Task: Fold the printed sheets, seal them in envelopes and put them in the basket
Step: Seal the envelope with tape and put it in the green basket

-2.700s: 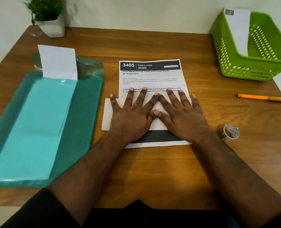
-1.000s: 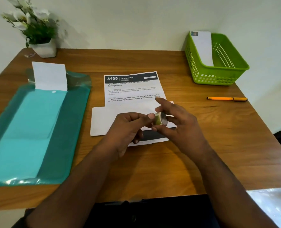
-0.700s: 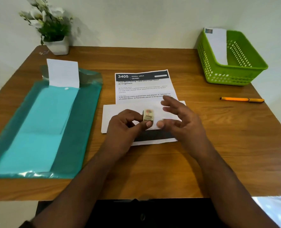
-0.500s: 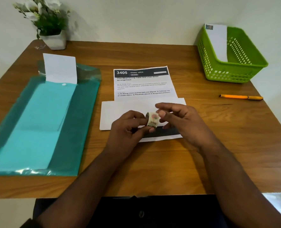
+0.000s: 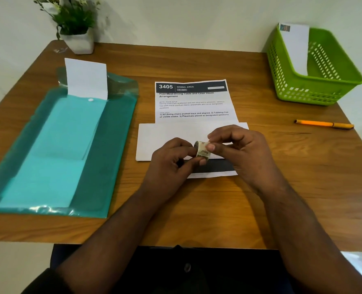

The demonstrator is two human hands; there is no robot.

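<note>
Both hands have left the white envelope (image 5: 176, 139); left hand (image 5: 171, 164) grips the small tape roll (image 5: 201, 150), right hand (image 5: 241, 151) pinches its end, readying a seal.

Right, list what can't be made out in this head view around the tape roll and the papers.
- Small patterned tape roll: the left hand and right hand cover most of it, so any peeled end is hidden.
- White envelope: its middle is behind both hands.
- Printed sheet: the small print is too small to read.
- White envelope in the green plastic basket: its lower end is behind the basket wall.
</note>
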